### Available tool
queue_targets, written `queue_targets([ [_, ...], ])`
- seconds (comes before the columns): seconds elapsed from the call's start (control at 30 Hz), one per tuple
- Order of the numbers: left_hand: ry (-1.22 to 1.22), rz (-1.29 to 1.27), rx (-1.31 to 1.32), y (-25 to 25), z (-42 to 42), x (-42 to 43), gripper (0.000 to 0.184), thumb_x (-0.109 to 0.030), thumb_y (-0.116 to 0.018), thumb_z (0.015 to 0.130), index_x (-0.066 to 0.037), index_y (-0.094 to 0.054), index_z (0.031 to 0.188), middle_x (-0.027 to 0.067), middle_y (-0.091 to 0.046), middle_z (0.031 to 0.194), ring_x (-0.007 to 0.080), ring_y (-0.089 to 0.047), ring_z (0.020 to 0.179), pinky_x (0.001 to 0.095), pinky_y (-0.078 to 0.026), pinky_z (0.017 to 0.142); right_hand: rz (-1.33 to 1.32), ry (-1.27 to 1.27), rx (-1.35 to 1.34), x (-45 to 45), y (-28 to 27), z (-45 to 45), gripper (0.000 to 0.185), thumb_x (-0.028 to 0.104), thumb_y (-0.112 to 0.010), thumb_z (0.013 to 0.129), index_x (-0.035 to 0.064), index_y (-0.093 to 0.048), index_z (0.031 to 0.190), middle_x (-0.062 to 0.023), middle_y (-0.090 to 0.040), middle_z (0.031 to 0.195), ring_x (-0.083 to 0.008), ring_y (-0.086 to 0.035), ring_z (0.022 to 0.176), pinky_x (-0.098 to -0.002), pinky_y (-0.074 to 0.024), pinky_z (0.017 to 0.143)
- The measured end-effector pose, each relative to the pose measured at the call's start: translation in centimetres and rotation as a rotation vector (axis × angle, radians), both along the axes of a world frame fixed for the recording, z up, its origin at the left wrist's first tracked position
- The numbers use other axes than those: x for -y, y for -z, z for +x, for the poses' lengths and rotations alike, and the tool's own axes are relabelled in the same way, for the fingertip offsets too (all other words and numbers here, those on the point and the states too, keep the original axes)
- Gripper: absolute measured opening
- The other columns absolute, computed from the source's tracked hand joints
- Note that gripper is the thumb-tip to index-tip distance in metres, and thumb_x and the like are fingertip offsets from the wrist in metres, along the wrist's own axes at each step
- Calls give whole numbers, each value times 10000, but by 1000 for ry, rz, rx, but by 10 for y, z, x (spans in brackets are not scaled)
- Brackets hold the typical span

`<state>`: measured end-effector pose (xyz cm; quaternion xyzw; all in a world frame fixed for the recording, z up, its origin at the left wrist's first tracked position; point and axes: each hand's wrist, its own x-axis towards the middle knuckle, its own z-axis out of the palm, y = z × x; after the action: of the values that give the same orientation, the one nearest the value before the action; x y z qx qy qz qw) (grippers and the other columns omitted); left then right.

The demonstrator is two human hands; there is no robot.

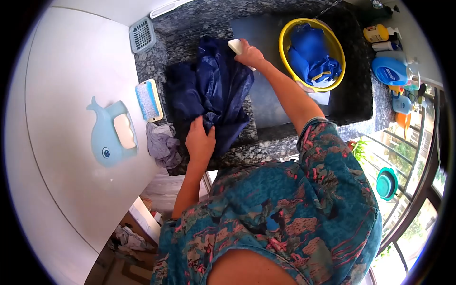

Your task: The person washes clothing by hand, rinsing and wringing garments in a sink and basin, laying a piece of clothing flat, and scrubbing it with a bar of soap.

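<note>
Dark navy garment (209, 78) lies bunched on the speckled stone counter, partly over the edge of the sink. My left hand (200, 142) is at its near end, fingers closed on a fold of the fabric. At the far right of the cloth, my right hand (249, 54) grips a cream-white bar of soap (234, 46); only its ends show past my fingers. Right of that arm, a yellow basin (285, 61) holds bright blue clothes (311, 52) in the sink (270, 102).
Left of the garment lie a blue-and-white scrub brush (148, 99) and a crumpled greyish cloth (163, 145). A whale-shaped holder (105, 137) with a pale bar hangs on the wall. A grey basket (142, 36) sits in the corner. Bottles (389, 71) line the right ledge.
</note>
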<state>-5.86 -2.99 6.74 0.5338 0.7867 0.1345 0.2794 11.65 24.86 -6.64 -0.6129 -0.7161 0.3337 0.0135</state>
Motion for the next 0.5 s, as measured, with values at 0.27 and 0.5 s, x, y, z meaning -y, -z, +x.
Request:
queue_targets([
  [0.27, 139, 204, 54, -1, 19, -43, 311, -141, -691, 800, -69, -610, 1092, 126, -620, 953, 351, -631, 895, 423, -498, 751, 45, 29, -38, 5, -16, -12, 363, 233, -525, 767, -16, -612, 1017, -256, -668, 990, -403, -650, 964, -444, -511, 877],
  [0.5, 180, 322, 173, 3, 5, -9, 179, -75, -700, 767, -73, -654, 940, 107, -593, 825, 320, -622, 718, 381, -495, 623, -298, 71, -609, -29, -61, -49, 522, 136, -733, 721, -27, -562, 1187, -86, -621, 703, -166, -597, 558, -343, -501, 511],
])
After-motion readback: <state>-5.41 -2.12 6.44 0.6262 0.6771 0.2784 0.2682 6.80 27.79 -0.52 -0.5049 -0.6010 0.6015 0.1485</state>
